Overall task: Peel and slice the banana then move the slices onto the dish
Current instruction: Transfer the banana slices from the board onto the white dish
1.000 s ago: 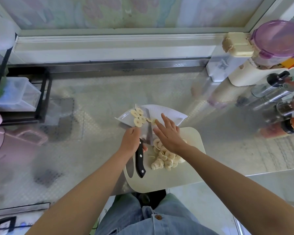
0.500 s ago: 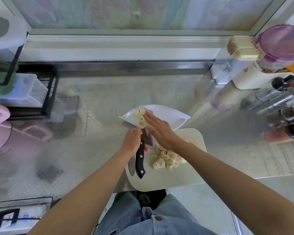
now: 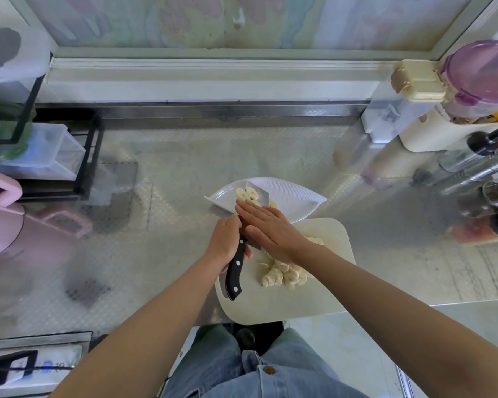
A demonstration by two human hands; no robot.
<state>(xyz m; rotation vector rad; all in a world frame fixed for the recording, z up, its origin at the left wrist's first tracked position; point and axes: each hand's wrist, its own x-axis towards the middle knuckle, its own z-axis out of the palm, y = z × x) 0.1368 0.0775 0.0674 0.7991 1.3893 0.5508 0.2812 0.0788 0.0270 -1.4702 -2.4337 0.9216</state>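
Note:
A white leaf-shaped dish lies on the counter just beyond a cream cutting board. My left hand grips a black-handled knife, whose blade tip reaches over the dish. A few banana slices lie on the blade tip and the dish beside it. My right hand lies flat with fingers together across the blade, fingertips at the slices. A heap of more banana slices rests on the board, partly hidden under my right wrist.
A black wire rack with a clear box and a pink appliance stand at the left. Jars, bottles and a purple-lidded container crowd the right. The counter's front edge runs under the board, with my jeans below it.
My right hand has slid left along the knife blade toward the dish, covering it. The slices on the blade have shifted toward its tip over the dish. My left hand keeps hold of the knife.

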